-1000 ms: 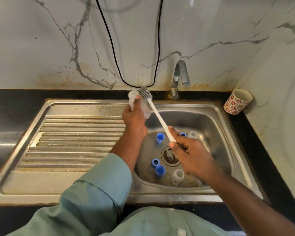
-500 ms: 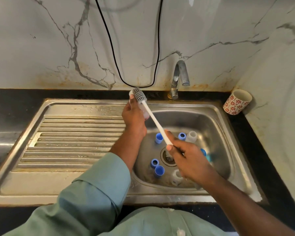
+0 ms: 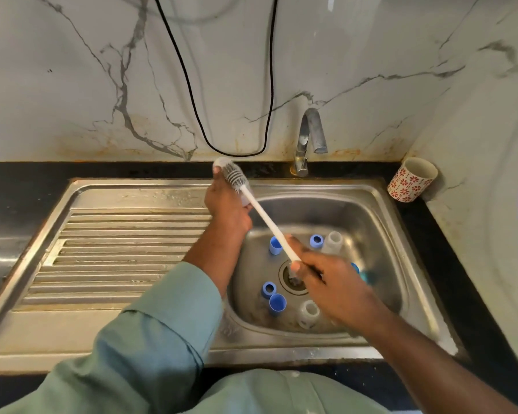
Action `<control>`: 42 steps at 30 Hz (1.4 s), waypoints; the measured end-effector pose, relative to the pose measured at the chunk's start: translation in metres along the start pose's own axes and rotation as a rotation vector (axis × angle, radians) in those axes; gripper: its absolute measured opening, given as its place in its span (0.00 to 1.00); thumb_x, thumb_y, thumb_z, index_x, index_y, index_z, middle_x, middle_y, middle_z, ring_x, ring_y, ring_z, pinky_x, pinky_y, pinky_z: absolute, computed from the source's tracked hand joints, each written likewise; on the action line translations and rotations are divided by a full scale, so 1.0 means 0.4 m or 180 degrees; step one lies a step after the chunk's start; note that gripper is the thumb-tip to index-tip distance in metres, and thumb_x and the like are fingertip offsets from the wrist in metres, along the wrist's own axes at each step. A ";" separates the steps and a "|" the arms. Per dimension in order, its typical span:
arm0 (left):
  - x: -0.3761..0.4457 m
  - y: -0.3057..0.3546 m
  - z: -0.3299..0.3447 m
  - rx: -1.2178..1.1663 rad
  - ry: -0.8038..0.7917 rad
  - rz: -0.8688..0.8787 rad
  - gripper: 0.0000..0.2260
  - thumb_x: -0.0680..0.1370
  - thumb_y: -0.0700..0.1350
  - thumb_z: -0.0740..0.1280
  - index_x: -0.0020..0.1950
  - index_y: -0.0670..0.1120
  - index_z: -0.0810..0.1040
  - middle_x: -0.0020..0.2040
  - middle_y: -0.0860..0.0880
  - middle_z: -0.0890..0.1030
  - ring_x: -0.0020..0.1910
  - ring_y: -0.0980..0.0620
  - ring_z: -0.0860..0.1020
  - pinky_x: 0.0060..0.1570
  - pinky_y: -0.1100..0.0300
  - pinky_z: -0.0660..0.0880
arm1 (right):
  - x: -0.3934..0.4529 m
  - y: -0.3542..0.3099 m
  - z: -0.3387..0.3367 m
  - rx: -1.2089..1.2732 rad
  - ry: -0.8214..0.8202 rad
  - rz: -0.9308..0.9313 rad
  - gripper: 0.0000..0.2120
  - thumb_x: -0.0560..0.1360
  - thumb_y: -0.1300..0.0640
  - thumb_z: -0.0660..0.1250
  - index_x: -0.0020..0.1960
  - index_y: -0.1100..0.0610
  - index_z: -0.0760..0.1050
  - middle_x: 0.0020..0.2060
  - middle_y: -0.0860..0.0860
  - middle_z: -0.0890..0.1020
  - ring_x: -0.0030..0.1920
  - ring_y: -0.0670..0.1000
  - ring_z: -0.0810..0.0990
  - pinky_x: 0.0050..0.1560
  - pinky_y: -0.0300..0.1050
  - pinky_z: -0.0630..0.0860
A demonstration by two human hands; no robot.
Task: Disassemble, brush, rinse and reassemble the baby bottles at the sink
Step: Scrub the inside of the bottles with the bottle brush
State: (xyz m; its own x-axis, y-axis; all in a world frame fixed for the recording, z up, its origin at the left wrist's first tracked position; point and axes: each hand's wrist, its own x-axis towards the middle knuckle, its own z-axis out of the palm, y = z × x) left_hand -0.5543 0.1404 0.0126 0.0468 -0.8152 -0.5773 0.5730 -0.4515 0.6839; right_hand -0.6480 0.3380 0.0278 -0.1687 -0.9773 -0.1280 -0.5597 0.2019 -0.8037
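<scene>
Left hand (image 3: pixel 228 206) grips a clear bottle (image 3: pixel 220 170); right hand (image 3: pixel 329 282) grips the brush (image 3: pixel 260 213) handle

The scene was evenly and fairly brightly lit, with soft light that seemed to fall from above and ahead. The steel sink (image 3: pixel 150 333) carried dull sheen, not hard glare, on its drainboard ribs at 9 o'clock. Shadows were faint and diffuse inside the basin. Wide-angle distortion bowed the wall (image 3: pixel 476 121) strongly toward 3 o'clock. The right hand (image 3: pixel 335 288) and the blue pieces behind it were smeared by motion blur; the rest was reasonably sharp.
</scene>
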 end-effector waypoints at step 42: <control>-0.009 0.036 -0.052 0.0510 -0.1079 0.0266 0.34 0.70 0.49 0.78 0.71 0.45 0.67 0.59 0.40 0.77 0.45 0.46 0.79 0.30 0.58 0.76 | 0.010 -0.006 -0.016 0.0353 0.0119 0.0237 0.21 0.81 0.53 0.60 0.69 0.33 0.65 0.29 0.49 0.68 0.24 0.42 0.66 0.26 0.40 0.70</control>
State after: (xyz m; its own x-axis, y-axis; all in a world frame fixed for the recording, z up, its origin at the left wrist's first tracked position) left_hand -0.5289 0.1443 0.0153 -0.2007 -0.9131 -0.3548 0.4422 -0.4076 0.7990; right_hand -0.6526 0.3341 0.0330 -0.2376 -0.9565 -0.1695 -0.4517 0.2633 -0.8524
